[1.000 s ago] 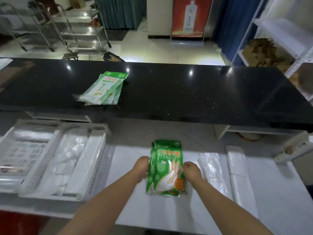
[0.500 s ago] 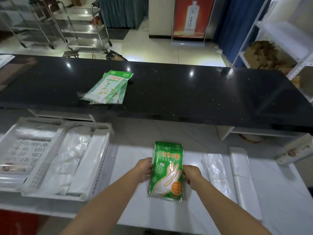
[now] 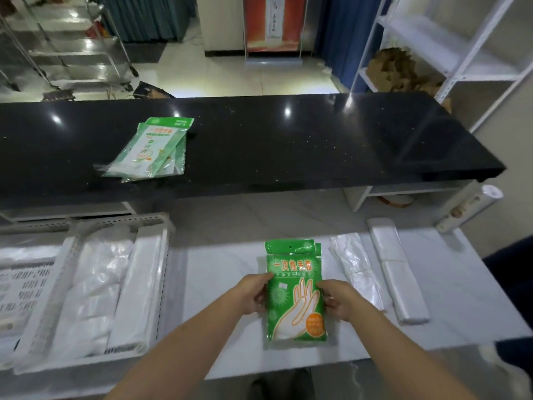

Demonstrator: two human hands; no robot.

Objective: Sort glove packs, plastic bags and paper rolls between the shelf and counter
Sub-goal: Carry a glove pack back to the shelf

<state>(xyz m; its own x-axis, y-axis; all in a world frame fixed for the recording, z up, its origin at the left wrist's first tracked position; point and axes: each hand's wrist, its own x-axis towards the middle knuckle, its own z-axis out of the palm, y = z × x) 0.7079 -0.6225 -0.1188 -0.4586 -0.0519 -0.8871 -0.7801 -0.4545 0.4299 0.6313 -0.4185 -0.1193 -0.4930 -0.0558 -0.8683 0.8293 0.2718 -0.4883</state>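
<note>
Green glove packs (image 3: 295, 290) clasped at mid-length between left hand (image 3: 252, 293) and right hand (image 3: 339, 298), long axis pointing away toward the black counter (image 3: 288, 145), just left of the plastic bags (image 3: 356, 269), equally near both hands.

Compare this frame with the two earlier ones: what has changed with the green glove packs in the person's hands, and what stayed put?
The green glove packs, held splayed and lifted a second ago, have been squared into a neat stack and lowered flat towards the white surface. The left hand and right hand keep gripping the sides. The lighter packs on the black counter, the plastic bags and the paper roll stayed put.
</note>
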